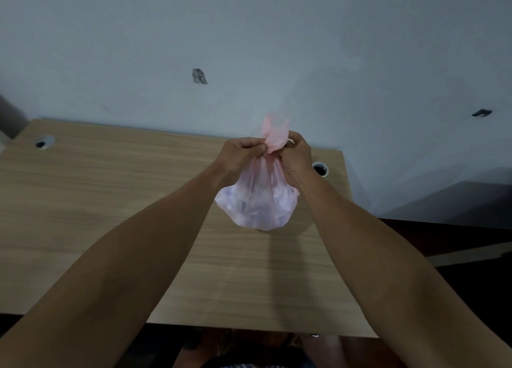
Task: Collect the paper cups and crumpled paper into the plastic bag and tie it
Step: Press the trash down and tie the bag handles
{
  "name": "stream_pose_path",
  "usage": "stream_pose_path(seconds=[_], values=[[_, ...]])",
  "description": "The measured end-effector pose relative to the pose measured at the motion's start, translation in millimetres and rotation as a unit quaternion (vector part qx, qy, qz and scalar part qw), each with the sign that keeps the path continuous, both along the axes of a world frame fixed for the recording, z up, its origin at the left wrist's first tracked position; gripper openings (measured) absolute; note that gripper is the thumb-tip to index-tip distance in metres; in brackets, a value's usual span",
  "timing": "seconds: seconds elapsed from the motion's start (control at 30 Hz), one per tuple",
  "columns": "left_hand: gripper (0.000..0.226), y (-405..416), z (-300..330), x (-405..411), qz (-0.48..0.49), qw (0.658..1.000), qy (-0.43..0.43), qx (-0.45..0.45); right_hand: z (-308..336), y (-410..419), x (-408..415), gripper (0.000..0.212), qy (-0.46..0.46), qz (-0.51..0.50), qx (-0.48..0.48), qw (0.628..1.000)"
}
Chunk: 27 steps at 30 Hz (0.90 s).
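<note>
Head view: plastic bag (257,204) hangs over table (110,201), long axis vertical, neck up. Your left hand (241,153) and right hand (295,157) both pinch gathered neck from opposite sides, equally near. Loose ends stick up; knot judged unfinished. Contents show pale, indistinct.

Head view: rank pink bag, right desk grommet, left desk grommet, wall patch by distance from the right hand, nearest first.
1. pink plastic bag, gripped by the right hand
2. right grommet hole, just beside it
3. grey wall patch, up-left
4. left grommet hole, far left
</note>
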<state>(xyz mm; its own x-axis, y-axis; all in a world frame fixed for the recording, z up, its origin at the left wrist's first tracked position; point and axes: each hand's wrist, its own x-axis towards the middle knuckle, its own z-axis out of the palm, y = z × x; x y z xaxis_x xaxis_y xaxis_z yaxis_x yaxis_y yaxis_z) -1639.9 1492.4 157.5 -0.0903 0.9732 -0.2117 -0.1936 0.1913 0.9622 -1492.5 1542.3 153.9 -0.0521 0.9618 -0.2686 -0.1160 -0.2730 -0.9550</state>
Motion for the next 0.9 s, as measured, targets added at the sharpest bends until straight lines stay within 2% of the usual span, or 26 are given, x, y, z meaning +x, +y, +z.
stream_pose_path(seconds=[0.07,0.17,0.2,0.23,0.33,0.37,0.47,0.57,0.7,0.83,0.9], values=[[0.042,4,-3,-4,0.024,0.999,-0.036,-0.027,1,-2,1,0.043,-0.014,0.032,0.021,0.999],[0.091,7,-6,-11,0.045,0.994,-0.081,-0.063,6,-6,2,0.04,-0.026,0.071,0.046,0.996],[0.096,9,-10,-13,0.035,0.992,-0.099,-0.066,6,-7,2,0.039,-0.031,0.083,0.055,0.995],[0.087,7,-9,-14,0.024,0.992,-0.111,-0.061,7,-8,2,0.038,-0.041,0.098,0.064,0.992],[0.032,3,-10,-12,-0.017,0.991,-0.116,-0.057,7,-9,4,0.037,-0.079,0.149,0.079,0.982],[0.025,2,-12,-13,-0.017,0.991,-0.12,-0.055,7,-9,6,0.036,-0.094,0.162,0.077,0.979],[0.023,1,-19,-11,0.025,0.989,-0.131,-0.059,8,-7,6,0.027,-0.117,0.192,0.038,0.974],[0.031,-2,-22,-7,0.059,0.99,-0.11,-0.061,5,-7,3,0.005,-0.017,0.196,-0.028,0.98],[0.048,-7,-13,-4,0.015,0.996,-0.081,-0.026,2,-9,-1,0.021,-0.072,0.133,0.021,0.988],[0.026,-14,3,-1,-0.04,0.993,0.067,0.088,9,-8,-5,0.023,-0.105,0.085,0.046,0.99],[0.018,-12,7,-2,-0.045,0.966,0.2,0.156,10,-7,-6,0.017,-0.107,0.081,0.033,0.99]])
